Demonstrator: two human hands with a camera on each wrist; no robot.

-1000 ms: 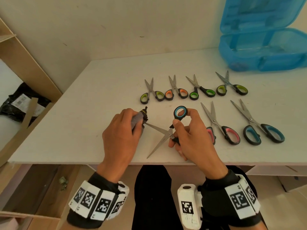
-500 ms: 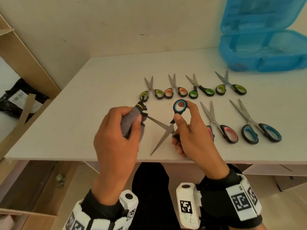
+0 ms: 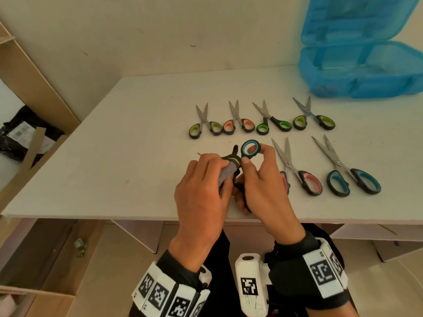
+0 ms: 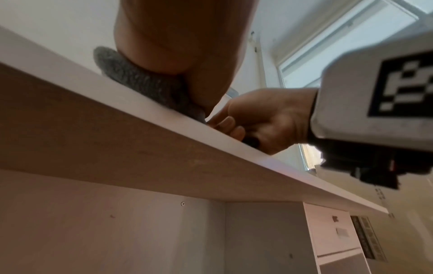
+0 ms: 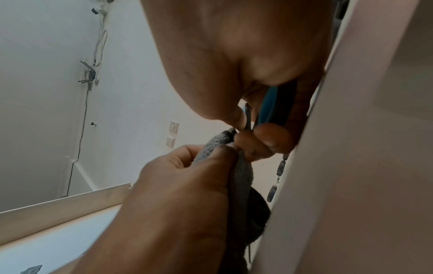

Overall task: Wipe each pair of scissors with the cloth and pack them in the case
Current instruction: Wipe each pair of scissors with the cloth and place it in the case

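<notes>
My right hand (image 3: 256,170) grips a pair of blue-handled scissors (image 3: 250,148) just above the white table (image 3: 128,138), thumb and forefinger on the upper ring. My left hand (image 3: 212,177) holds a grey cloth (image 3: 229,171) wrapped round the blades close to the pivot; only a blade tip (image 3: 198,153) shows beyond the fingers. In the right wrist view the cloth (image 5: 220,144) is bunched in the left hand (image 5: 182,185) against the blue handle (image 5: 269,103). The open blue case (image 3: 361,72) stands at the far right.
Several small scissors lie in a row, with green (image 3: 206,128), orange (image 3: 239,125) and green (image 3: 273,125) handles. Nearer lie a large pink-handled pair (image 3: 309,181) and a large blue-handled pair (image 3: 357,181). A wooden shelf (image 3: 34,88) stands to the left.
My left hand has slid the cloth along the blade toward the pivot, up against the right hand. The blades, spread wide before, are now mostly hidden under the cloth.
</notes>
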